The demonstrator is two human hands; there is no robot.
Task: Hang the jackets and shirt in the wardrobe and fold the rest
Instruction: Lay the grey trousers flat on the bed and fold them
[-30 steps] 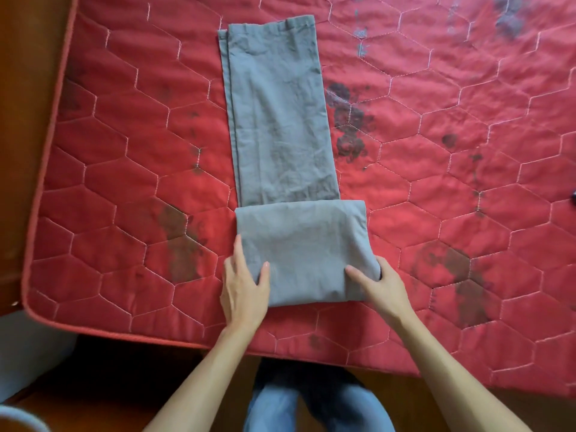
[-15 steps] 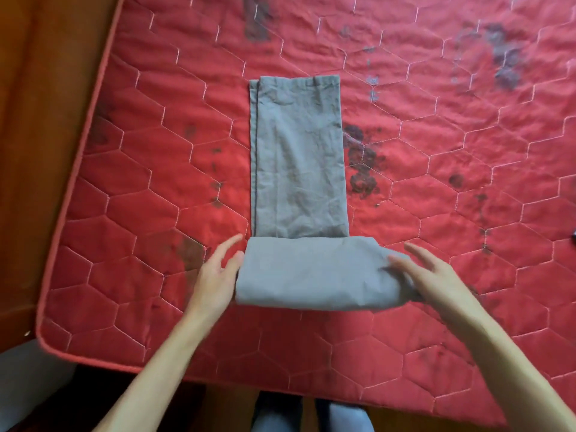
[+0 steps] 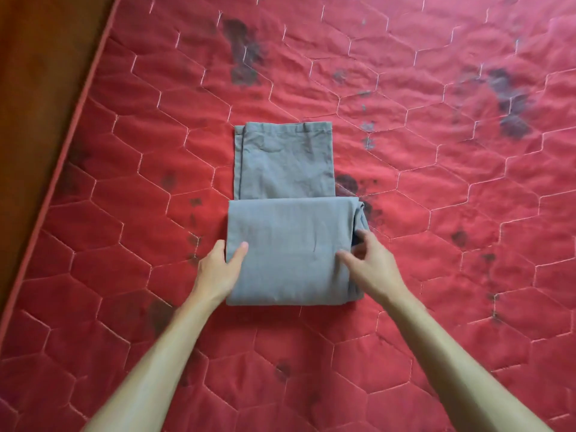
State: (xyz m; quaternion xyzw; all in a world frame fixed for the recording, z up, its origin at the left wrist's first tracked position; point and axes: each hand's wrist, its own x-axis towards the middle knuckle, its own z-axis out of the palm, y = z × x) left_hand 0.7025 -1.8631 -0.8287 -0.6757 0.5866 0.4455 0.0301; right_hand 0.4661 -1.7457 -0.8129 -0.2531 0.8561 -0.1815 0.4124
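Grey trousers (image 3: pixel 286 244) lie on a red quilted mattress (image 3: pixel 436 213), folded several times from the near end into a thick block; a short flat length with the waistband still sticks out at the far side. My left hand (image 3: pixel 216 272) grips the block's left edge, thumb on top and fingers underneath. My right hand (image 3: pixel 371 269) holds the right edge, thumb on top of the cloth and fingers curled round the side layers.
The mattress carries dark stains and white hexagon stitching. Its piped left edge (image 3: pixel 71 145) runs diagonally, with brown wooden floor (image 3: pixel 37 73) beyond it at the upper left.
The folded block has been turned over once more toward the waistband, so the flat length is shorter. Both hands moved forward with it and the view shifted further over the mattress.
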